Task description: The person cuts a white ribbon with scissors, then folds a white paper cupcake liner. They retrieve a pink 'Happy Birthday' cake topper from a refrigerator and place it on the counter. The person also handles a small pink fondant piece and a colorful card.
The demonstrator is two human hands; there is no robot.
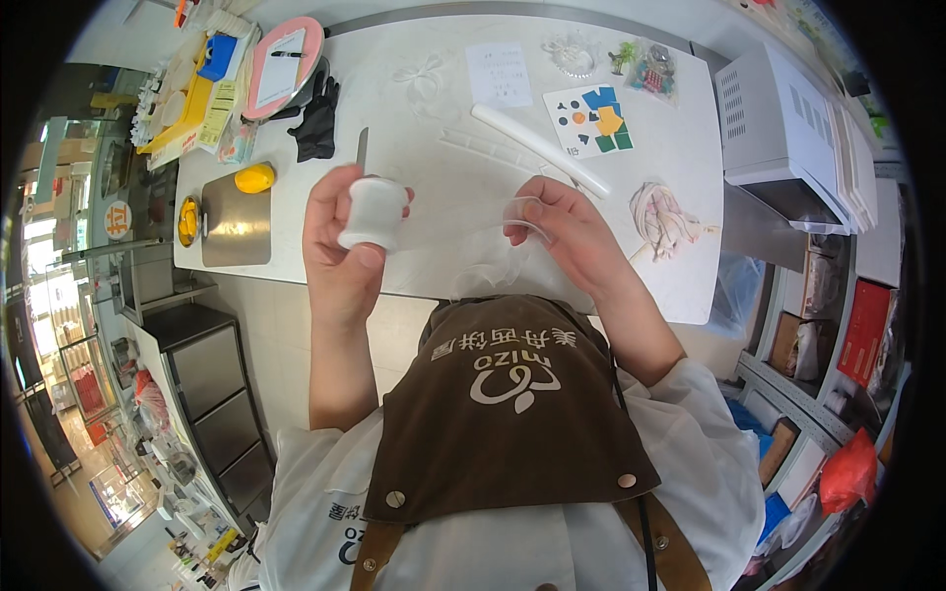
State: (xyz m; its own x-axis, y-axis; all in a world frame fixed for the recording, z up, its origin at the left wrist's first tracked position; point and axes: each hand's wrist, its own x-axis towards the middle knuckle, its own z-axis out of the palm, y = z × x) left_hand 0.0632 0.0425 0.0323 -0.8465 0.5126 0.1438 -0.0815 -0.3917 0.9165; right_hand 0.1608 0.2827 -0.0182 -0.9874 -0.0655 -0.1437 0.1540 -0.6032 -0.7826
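My left hand (335,231) is closed around a small white spool-shaped piece (372,215), narrower at its middle than at its ends. It is held just above the near part of the white table (631,266). To its right, my right hand (567,231) pinches a curled strip of clear plastic film (532,229) between thumb and fingers. More thin clear film (478,281) lies loosely by the table's near edge, in front of my apron; whether it joins the strip I cannot tell. Just beyond my left hand lies a narrow metal blade (364,148).
Beyond my hands lie a white rolling pin (542,153), a shape sheet (588,120) and a written note (499,75). At left are a yellow lump (254,178), a metal tray (236,225) and black gloves (317,118). A crumpled cloth (665,222) and white appliance (764,113) stand right.
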